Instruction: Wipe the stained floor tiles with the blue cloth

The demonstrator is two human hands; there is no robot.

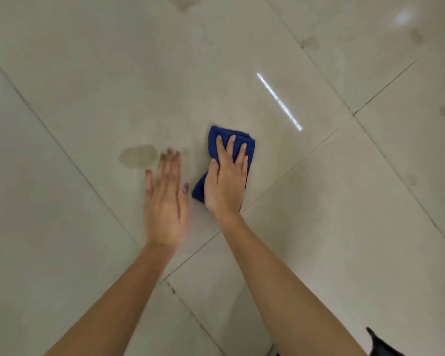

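A folded blue cloth [249, 146] lies on a large beige floor tile [113, 86]. My right hand [226, 181] presses flat on top of it, fingers spread, covering most of the cloth. My left hand [166, 199] hovers or rests just left of the cloth, fingers extended and a little blurred, holding nothing. A brownish stain [138, 155] sits on the tile right beyond my left fingertips.
More stains mark the floor: one at the top edge [184, 1], one at the upper right [310, 42], small spots at the right [443, 111]. Dark grout lines [288, 173] cross the floor diagonally. A bright light streak [279, 101] reflects beyond the cloth. Dark fabric [380, 345] shows bottom right.
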